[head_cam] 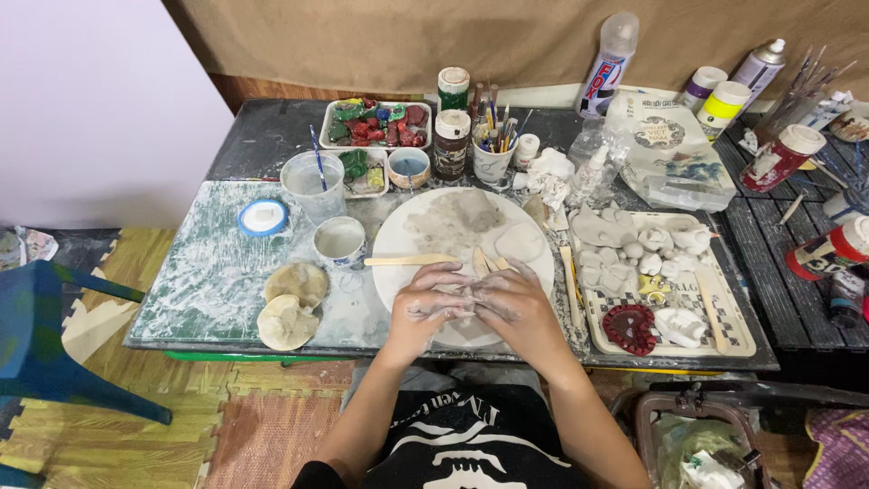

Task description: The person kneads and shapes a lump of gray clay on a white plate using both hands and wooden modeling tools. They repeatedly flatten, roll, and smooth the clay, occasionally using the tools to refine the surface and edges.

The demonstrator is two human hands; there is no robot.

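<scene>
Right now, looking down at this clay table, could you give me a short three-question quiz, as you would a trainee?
1. True or false: both hands, left hand and right hand, meet over the round white board.
2. What lies on the board just left of the hands? A) wooden stick B) scissors C) sponge
3. What colour is the chair at far left?

Key: 1 true; 2 A; 3 blue.

Both bare forearms reach forward from the lap, converging at the wrists. The left hand (433,303) and right hand (510,303) meet palms down, fingers curled inward and touching, knuckles raised, skin smeared pale grey across fingers and backs.
</scene>
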